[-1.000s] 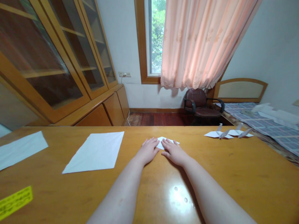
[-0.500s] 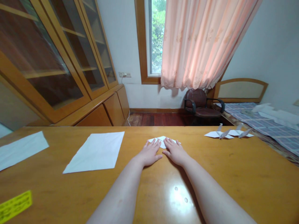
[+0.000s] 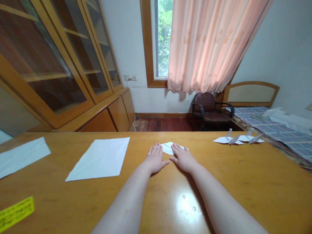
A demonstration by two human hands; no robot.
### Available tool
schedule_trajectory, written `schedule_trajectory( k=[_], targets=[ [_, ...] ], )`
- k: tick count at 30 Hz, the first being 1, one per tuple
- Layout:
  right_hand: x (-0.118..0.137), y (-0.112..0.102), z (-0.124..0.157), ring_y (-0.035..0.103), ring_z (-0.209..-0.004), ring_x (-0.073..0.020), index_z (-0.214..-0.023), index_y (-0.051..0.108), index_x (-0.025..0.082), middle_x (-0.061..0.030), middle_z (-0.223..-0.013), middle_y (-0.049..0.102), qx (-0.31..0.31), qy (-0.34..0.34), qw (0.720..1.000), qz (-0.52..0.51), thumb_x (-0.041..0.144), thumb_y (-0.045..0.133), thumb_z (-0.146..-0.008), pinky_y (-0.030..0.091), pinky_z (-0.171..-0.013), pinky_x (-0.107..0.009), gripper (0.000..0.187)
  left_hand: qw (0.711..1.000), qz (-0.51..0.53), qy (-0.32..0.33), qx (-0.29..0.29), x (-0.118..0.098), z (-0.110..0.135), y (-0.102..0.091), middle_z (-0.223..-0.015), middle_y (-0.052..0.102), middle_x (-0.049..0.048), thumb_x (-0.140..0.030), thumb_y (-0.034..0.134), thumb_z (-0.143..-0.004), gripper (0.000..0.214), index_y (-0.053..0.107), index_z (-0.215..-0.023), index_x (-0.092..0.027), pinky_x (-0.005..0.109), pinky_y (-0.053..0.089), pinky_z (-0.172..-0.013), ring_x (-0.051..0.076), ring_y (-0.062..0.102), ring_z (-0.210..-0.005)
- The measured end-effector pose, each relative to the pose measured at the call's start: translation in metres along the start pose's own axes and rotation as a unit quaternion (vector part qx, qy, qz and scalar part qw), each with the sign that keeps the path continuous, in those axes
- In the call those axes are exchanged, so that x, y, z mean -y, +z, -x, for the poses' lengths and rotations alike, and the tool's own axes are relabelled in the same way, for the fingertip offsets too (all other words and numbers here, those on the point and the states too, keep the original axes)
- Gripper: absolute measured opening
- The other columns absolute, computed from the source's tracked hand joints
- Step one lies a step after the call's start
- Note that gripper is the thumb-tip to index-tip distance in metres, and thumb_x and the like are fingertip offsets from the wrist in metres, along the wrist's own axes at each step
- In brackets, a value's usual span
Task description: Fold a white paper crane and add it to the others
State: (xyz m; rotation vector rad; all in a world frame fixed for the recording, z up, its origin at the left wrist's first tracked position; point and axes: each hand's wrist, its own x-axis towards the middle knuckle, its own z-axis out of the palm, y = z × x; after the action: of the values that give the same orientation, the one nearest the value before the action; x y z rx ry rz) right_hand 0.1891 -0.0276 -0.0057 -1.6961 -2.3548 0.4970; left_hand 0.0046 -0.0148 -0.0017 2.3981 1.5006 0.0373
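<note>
A small folded white paper (image 3: 167, 148) lies on the wooden table (image 3: 243, 182) near its far edge. Both my hands rest flat on it, fingers stretched forward. My left hand (image 3: 154, 159) covers the paper's left part and my right hand (image 3: 182, 158) covers its right part. Only a white strip shows between and beyond the fingers. Neither hand grips anything; both press palm-down.
A flat white sheet (image 3: 100, 158) lies to the left, another sheet (image 3: 21, 156) at the far left edge. A yellow label (image 3: 15, 212) sits at the near left. Folded paper planes (image 3: 237, 139) rest at the far right. A chair (image 3: 209, 109), cabinets and a bed stand beyond.
My left hand has slid slightly to the left across the folded paper, exposing more white between the two hands. My right hand stayed nearly in place.
</note>
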Motion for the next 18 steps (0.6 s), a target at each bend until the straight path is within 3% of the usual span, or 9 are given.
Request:
schedule_trajectory(
  k=[8, 11, 18],
  targets=[
    [-0.003, 0.0, -0.001, 0.018, -0.136, -0.0246, -0.141, 0.024, 0.022, -0.0102, -0.146, 0.025, -0.011, -0.015, 1.0, 0.0, 0.05, 0.043, -0.085, 0.009, -0.108, -0.052, 0.065, 0.994, -0.002, -0.082, -0.068, 0.005, -0.006, 0.005, -0.146, 0.014, 0.0236, -0.056, 0.034, -0.083, 0.078, 0.022, -0.138, -0.003, 0.05, 0.01, -0.108, 0.032, 0.008, -0.137],
    [-0.003, -0.002, -0.001, 0.019, -0.135, -0.0243, -0.14, 0.025, 0.024, -0.0097, -0.146, 0.026, -0.004, -0.026, 1.0, -0.01, 0.047, 0.047, -0.084, 0.008, -0.108, -0.052, 0.065, 0.994, 0.016, -0.059, -0.088, 0.009, -0.006, 0.003, -0.147, 0.021, 0.0172, -0.051, 0.035, -0.085, 0.069, 0.022, -0.14, -0.011, 0.047, 0.012, -0.109, 0.028, 0.018, -0.136],
    [0.001, -0.007, 0.002, 0.025, -0.134, -0.022, -0.137, 0.033, 0.028, -0.0076, -0.144, 0.032, 0.008, -0.076, 0.996, -0.054, 0.048, 0.051, -0.081, 0.008, -0.109, -0.047, 0.062, 0.994, 0.051, 0.013, -0.1, 0.013, -0.005, -0.001, -0.137, 0.043, 0.0069, -0.041, 0.051, -0.08, 0.051, 0.045, -0.128, -0.026, 0.042, 0.022, -0.107, 0.025, 0.035, -0.127]
  ],
)
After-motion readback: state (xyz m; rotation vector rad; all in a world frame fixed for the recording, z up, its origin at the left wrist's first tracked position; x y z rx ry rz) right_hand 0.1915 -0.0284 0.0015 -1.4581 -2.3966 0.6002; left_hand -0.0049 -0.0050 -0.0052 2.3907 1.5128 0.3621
